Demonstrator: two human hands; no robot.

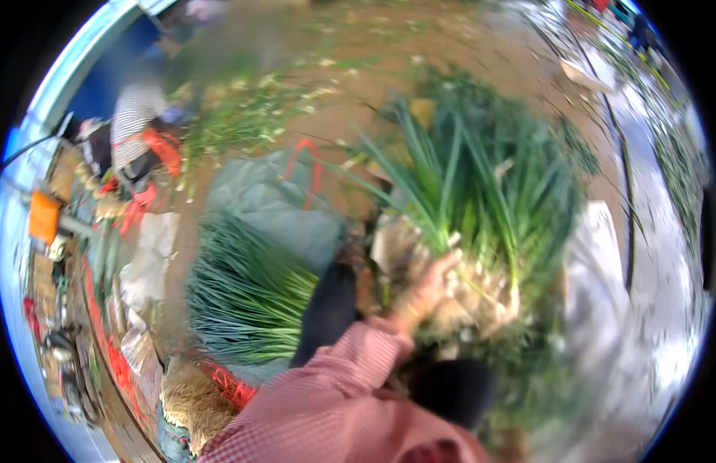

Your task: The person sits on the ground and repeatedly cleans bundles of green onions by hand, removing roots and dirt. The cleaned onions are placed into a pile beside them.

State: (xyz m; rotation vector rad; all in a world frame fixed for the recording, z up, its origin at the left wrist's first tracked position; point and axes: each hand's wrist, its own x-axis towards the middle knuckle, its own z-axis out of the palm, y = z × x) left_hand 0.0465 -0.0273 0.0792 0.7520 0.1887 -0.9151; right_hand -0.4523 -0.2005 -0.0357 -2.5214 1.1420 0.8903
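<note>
My left hand (440,282), in a pink checked sleeve, reaches to the pile of green onions (485,191) right of centre. Its fingers close around the pale lower stems of some stalks, whose leaves fan up and away; blur hides the fingertips. Roots and soil cling to the pile's near end. My right hand is out of view. Left of my dark-clad knee, a large bundle of green onions (248,289) lies on a greenish plastic sheet (283,231), its leaves pointing left.
Loose green onions (242,116) are scattered on the brown ground. A person (135,127) in a striped top is at upper left. Red twine (112,347) and a root-covered bundle (193,396) lie lower left. White plastic sheeting (595,278) is on the right.
</note>
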